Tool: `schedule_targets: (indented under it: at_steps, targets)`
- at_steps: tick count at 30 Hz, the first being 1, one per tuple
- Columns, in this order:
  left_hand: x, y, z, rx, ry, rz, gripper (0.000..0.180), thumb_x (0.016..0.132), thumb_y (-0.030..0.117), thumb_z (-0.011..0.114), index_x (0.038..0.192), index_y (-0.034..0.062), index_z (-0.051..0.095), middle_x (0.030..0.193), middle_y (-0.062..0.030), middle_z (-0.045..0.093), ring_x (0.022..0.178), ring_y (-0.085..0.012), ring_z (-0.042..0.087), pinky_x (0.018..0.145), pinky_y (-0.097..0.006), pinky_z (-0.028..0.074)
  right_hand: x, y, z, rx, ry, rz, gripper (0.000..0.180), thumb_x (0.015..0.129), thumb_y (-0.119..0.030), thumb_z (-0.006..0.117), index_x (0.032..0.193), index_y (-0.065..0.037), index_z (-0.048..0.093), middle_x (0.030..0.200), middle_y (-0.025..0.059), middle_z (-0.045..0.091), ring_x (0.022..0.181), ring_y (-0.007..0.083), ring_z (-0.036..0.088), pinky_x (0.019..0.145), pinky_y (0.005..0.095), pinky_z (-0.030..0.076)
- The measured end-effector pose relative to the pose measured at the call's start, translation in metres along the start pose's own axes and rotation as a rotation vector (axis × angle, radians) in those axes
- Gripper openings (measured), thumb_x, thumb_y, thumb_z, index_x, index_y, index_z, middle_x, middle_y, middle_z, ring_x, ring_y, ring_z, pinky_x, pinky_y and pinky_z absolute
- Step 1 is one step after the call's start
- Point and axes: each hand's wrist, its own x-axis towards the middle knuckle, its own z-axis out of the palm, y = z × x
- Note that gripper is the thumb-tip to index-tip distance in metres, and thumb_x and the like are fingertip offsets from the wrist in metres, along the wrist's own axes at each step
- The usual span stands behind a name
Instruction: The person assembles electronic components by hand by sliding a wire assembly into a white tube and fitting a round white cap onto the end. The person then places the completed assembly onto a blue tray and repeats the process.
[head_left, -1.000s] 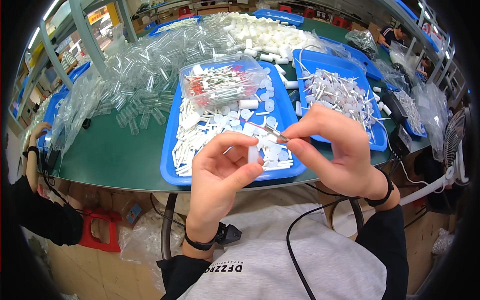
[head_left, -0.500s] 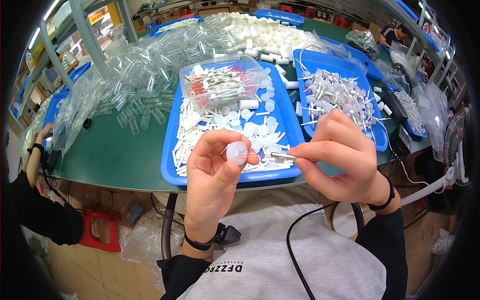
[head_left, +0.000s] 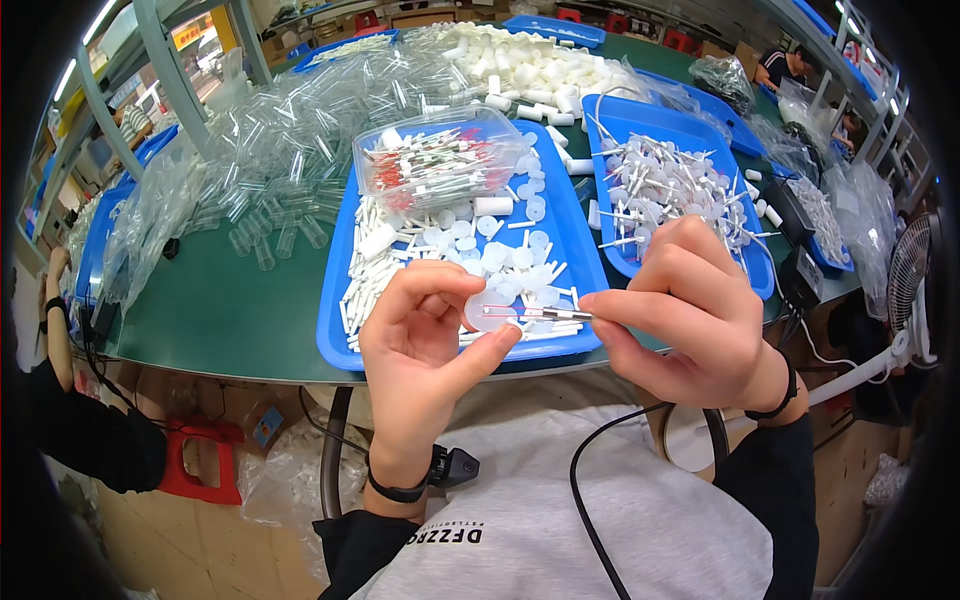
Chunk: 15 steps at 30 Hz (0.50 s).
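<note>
Between the thumb and fingers of my left hand (head_left: 420,330) is a translucent white plastic disc (head_left: 488,309), its flat face turned toward me. My right hand (head_left: 690,320) pinches one end of a small, slim part with a silvery and dark body (head_left: 565,314). Thin red leads run from that part to the disc, lying across its face; whether they pass through it I cannot make out. Both hands are held above the near side of a blue tray (head_left: 338,345), which carries loose white discs (head_left: 520,258) and short white sticks (head_left: 375,285).
A clear plastic box (head_left: 440,165) of red-and-white leaded parts stands on the tray. To the right, another blue tray (head_left: 765,275) holds discs with sticks. Clear tubes (head_left: 290,150) and white cylinders (head_left: 530,70) are heaped behind. A fan (head_left: 910,265) stands right; another person's arm (head_left: 62,340) is left.
The disc has turned flatter toward me and shifted slightly right, nearer the slim part. My left thumb has moved right to the disc's lower edge. At left, the other person's arm has risen.
</note>
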Motion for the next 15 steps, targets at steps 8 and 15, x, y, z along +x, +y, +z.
schedule_targets:
  at_steps: [8,15]
  targets:
    - [0.0005,-0.0005,-0.0031,0.115,0.011,0.045,0.038,0.069,-0.015,0.074,0.101,-0.0003,0.061,0.099,-0.0048,0.054,0.087,-0.0104,0.052,0.077,-0.024,0.044,-0.0021,0.0014,-0.0047,-0.075,-0.098,-0.037,0.031,0.057,0.000,0.077,0.088,-0.002,0.072,0.071,0.0024,0.049,0.066,0.0206,0.045,0.059,0.0338,0.038]
    - [0.0027,-0.0053,-0.0013,0.237,-0.002,0.084,0.035,0.071,-0.013,0.074,0.102,-0.0003,0.062,0.100,-0.0054,0.057,0.087,-0.0118,0.054,0.077,-0.024,0.043,-0.0024,0.0014,-0.0085,-0.135,-0.108,-0.143,0.032,0.054,-0.005,0.073,0.085,0.003,0.065,0.073,0.0050,0.048,0.066,0.0209,0.047,0.059,0.0334,0.040]
